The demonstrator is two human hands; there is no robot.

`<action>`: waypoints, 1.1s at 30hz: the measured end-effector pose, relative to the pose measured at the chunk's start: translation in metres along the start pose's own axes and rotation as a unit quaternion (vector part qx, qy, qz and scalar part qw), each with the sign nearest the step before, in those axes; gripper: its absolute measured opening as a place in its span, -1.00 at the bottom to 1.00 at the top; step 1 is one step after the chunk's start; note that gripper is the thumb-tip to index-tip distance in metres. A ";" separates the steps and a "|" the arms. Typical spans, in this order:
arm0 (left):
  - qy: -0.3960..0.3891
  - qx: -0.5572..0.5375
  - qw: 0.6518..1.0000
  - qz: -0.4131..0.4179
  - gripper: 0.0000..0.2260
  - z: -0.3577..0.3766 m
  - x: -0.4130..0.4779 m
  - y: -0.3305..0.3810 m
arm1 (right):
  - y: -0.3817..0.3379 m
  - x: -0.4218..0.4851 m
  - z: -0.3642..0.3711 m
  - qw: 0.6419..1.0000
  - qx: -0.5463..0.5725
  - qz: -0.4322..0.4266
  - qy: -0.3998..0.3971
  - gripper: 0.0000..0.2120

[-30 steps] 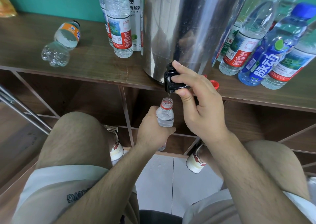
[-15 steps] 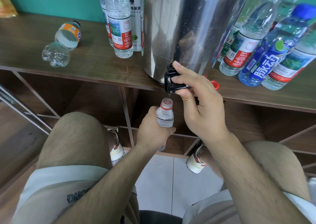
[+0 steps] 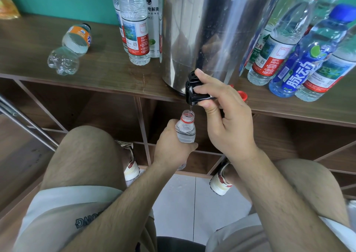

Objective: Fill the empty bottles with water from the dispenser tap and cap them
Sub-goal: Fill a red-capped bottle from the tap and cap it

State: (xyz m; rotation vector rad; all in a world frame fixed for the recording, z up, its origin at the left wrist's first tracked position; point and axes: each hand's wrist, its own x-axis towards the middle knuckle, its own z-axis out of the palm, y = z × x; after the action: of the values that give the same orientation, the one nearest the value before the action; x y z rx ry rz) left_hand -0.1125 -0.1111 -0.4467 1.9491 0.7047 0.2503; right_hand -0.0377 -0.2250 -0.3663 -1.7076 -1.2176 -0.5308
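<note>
A steel water dispenser (image 3: 212,30) stands on the wooden shelf (image 3: 107,74), its black tap (image 3: 194,90) jutting over the front edge. My right hand (image 3: 227,121) pinches the tap lever between thumb and forefinger. A thin stream falls from the tap into an uncapped clear bottle (image 3: 185,130) with a red neck ring. My left hand (image 3: 171,147) grips that bottle round its body, upright, right below the tap; water stands high in its shoulder. A loose red cap (image 3: 242,95) lies on the shelf behind my right hand.
An orange-labelled bottle (image 3: 71,47) lies on its side at the shelf's left. Capped bottles (image 3: 136,26) stand left of the dispenser, and several more (image 3: 300,59) stand at its right. My knees and shoes are below, over open wooden cubbies and white floor tiles.
Both hands keep their places at the tap and the bottle. Water keeps running into the bottle.
</note>
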 end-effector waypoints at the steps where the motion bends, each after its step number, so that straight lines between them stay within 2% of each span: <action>1: 0.000 -0.001 1.000 0.000 -0.50 0.000 0.000 0.000 | 0.000 0.000 0.000 1.000 -0.002 0.000 0.001 -0.82; 11: 0.002 -0.011 1.000 0.000 -0.50 -0.001 0.001 -0.001 | -0.006 0.016 0.001 0.999 -0.043 -0.013 0.029 -0.78; 16: 0.004 -0.016 1.000 0.001 -0.50 -0.002 0.002 -0.001 | -0.008 0.038 0.009 0.993 -0.062 0.060 0.079 -0.77; 22: 0.008 -0.009 1.000 0.011 -0.46 -0.002 0.004 -0.003 | -0.008 0.007 0.000 0.992 -0.009 0.104 0.065 -0.73; 26: 0.010 -0.008 1.000 0.015 -0.46 0.000 0.006 -0.005 | 0.009 0.003 -0.018 0.983 -0.120 0.121 0.072 -0.89; 29: 0.011 0.000 1.000 0.015 -0.46 0.001 0.008 -0.009 | 0.032 0.008 -0.031 0.958 -0.198 0.206 0.030 -0.80; 33: 0.012 0.005 1.000 0.015 -0.46 0.002 0.011 -0.014 | 0.053 0.009 -0.038 0.910 -0.230 0.342 -0.053 -0.52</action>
State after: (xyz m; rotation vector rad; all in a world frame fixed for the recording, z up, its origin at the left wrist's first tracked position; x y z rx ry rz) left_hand -0.1081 -0.1021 -0.4608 1.9695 0.6940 0.2896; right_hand 0.0204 -0.2569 -0.3648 -2.4319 -0.4979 -0.2991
